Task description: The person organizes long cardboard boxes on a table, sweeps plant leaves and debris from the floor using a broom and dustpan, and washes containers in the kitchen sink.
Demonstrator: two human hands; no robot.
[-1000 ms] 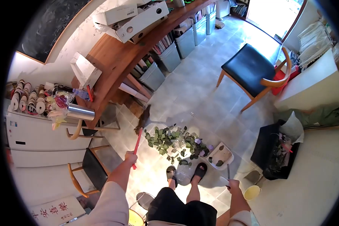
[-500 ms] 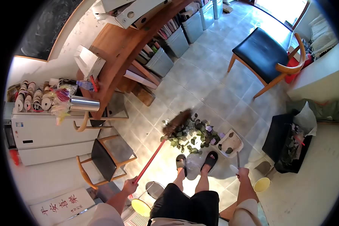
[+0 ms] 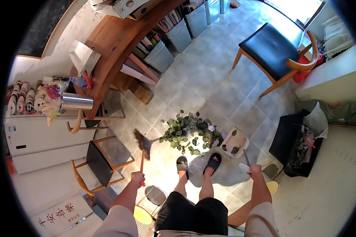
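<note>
My left hand [image 3: 137, 178] is closed round the red handle of a broom. The dark broom head [image 3: 141, 143] is left of the leaf pile, apart from it. My right hand [image 3: 255, 170] grips the handle of a white dustpan [image 3: 243, 145], which rests on the floor at the right end of the pile with a few leaves in it. Green leaves and pale purple flowers form the pile [image 3: 186, 132] in front of my feet, with some clear plastic among them.
A black-seated chair [image 3: 271, 47] stands ahead on the right, another [image 3: 101, 162] at the left. A black bin [image 3: 292, 158] with plant scraps is at the right. Yellow buckets [image 3: 143, 215] flank me. A curved wooden counter [image 3: 118, 45] runs along the upper left.
The broom went right over the pile, then came back to its left side. The pile now lies more bunched together. The dustpan remains at the pile's right.
</note>
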